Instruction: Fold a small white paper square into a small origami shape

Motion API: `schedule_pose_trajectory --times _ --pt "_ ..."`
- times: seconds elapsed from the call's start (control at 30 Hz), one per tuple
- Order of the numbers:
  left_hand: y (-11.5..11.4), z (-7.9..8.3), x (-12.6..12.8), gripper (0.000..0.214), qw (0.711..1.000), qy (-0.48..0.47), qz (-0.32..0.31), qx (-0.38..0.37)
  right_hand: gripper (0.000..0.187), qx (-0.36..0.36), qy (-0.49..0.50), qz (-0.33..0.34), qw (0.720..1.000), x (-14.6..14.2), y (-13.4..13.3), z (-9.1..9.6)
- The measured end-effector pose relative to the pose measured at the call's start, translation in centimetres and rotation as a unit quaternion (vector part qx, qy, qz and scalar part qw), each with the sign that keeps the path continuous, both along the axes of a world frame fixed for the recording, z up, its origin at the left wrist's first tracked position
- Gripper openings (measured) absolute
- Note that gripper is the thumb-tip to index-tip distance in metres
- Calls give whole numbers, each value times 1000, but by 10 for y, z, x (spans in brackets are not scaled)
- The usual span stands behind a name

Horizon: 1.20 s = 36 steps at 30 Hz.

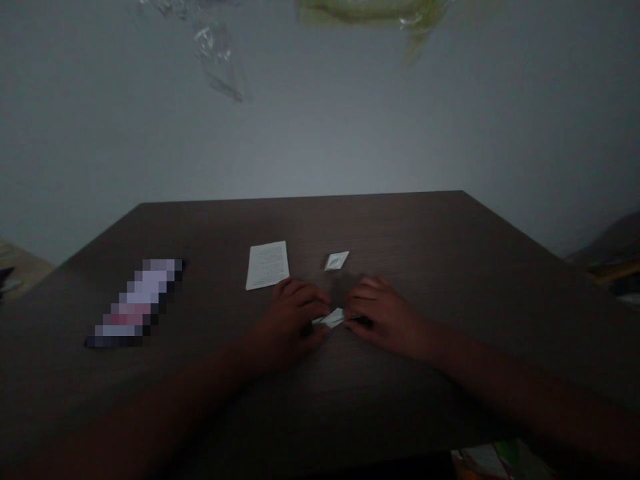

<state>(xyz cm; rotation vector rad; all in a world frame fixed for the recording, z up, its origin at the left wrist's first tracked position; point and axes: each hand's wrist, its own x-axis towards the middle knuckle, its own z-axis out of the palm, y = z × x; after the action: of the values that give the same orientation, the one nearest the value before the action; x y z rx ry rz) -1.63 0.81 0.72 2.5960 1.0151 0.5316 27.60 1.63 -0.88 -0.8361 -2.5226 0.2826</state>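
Note:
Between my two hands is a small piece of folded white paper (334,319), low over the dark table (390,230). My left hand (297,320) pinches its left end, with the thumb below and the fingers above. At the right end, the curled fingers of my right hand (383,313) grip the paper, hiding that part of it. A folded white paper diamond (337,261) lies just beyond my hands. Past my left hand rests a stack of white printed paper (268,265), its near right corner close to my knuckles.
On the left side of the table lies a phone (137,303) with its screen blurred out. A pale wall (320,127) stands behind the table's far edge, with clear plastic (217,57) and a yellow wrapping (373,11) at the top.

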Motion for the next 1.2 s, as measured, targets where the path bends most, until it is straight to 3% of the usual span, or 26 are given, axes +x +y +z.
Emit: schedule_pose_trajectory --times 0.1,0.33,0.7,0.97,1.2 --pt "0 2 0 22 1000 17 9 -5 2 -14 14 -6 1000 0 -1 -1" --pt "-2 5 3 21 999 43 27 -20 9 -29 29 -39 998 -1 -1 -4" --pt "5 -5 1 10 999 49 12 18 18 -95 -3 -27 995 -8 -4 1" --pt "-1 -1 19 26 996 90 26 9 16 -94 -4 -23 995 -16 -6 2" --pt "2 0 11 24 994 109 14 -16 21 -126 -16 -26 992 -9 -4 8"
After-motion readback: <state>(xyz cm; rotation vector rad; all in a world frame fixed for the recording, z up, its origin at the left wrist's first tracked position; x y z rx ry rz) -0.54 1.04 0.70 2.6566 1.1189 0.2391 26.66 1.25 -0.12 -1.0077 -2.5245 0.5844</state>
